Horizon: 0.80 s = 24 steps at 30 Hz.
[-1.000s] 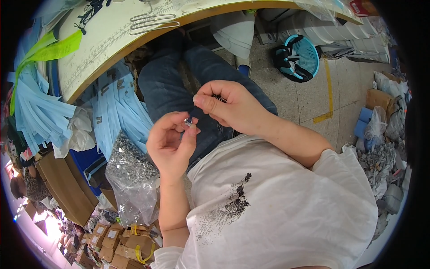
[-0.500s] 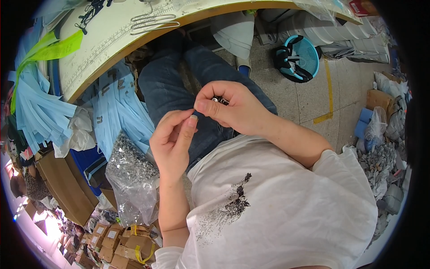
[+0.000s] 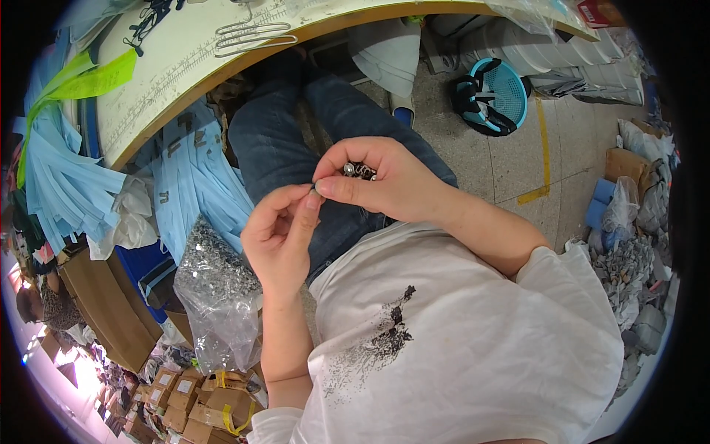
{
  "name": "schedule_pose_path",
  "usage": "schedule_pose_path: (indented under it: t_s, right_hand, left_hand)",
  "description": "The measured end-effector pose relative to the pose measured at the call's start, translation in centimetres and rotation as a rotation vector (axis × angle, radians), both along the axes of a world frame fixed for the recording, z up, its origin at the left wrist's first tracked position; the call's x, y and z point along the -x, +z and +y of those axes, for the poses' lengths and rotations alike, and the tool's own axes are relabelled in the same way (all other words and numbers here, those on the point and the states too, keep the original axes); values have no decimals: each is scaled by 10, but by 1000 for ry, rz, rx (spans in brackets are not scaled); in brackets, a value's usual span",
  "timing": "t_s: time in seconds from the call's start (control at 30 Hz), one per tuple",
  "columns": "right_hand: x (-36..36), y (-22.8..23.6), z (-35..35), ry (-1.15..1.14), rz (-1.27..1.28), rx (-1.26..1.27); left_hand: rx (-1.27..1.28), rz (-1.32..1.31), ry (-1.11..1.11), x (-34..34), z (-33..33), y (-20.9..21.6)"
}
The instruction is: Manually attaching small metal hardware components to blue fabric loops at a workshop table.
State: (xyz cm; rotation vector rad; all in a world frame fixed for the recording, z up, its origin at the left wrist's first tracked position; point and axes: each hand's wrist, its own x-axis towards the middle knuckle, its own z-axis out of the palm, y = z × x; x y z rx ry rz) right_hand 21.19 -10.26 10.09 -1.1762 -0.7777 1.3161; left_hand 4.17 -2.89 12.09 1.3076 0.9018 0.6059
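Over my lap, my left hand and my right hand meet at the fingertips. Thumb and forefinger of each are pinched together around a tiny dark piece, too small to name. In the curl of my right hand lie several small shiny metal pieces, silver and dark, partly hidden by the fingers. Their exact kind cannot be made out. Below and left of my left hand, a clear plastic bag holds many small, glittering dark-and-silver pieces.
A pale worktable with ruler markings curves ahead, bearing bent metal wire. Light blue strips hang at left beside a neon-yellow ribbon. A turquoise basket stands on the floor. Cardboard boxes are stacked at lower left.
Both hands have shifted slightly left, their fingertips still together. My right hand has turned a little, so more of the metal pieces show, and a dark piece is now visible between the fingertips.
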Motion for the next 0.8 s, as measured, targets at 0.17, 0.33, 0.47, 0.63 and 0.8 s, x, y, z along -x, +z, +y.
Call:
schedule_pose_path:
  t_s: [0.17, 0.33, 0.47, 0.63, 0.8]
  right_hand:
    - [-5, 14, 1, -16, 161, 142]
    - [-2, 14, -2, -87, 296, 195]
    - [-2, 8, 1, -232, 426, 178]
    - [1, 10, 3, -214, 469, 194]
    - [-1, 21, 2, -180, 487, 187]
  left_hand:
    - [6, -32, 79, -7, -3, 2]
    - [-11, -22, -20, 0, 2, -7]
    - [70, -205, 11, -1, 3, -13]
    - [304, -596, -22, -8, 0, -19]
    - [475, -778, -122, -13, -3, -18]
